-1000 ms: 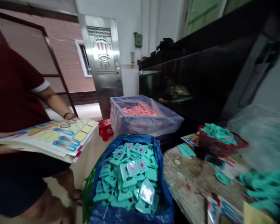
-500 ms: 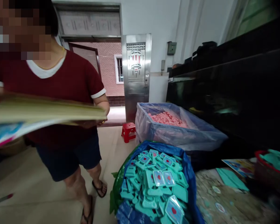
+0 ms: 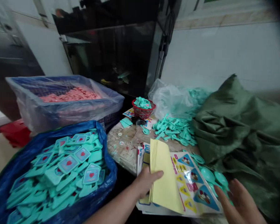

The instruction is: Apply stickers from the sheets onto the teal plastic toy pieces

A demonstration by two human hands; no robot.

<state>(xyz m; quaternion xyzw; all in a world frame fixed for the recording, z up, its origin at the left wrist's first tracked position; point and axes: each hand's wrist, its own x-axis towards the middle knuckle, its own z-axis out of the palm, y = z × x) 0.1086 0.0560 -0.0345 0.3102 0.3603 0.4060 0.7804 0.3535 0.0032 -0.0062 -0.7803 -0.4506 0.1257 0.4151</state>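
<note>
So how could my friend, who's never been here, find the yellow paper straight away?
Start at the big blue bag of teal pieces, then look right to the worn table. Near its front edge, the left hand holds the yellow paper. Its visible face is plain, while the glossy sheet beside it is printed with blue triangles.

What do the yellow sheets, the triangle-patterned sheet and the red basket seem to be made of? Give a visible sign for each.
Yellow sheets: probably matte paper; thin, without glare.
Triangle-patterned sheet: glossy, perhaps plastic film or coated paper; bright glare shows on it.
Red basket: likely plastic; open mesh walls, evenly coloured rim; finish unclear.
</note>
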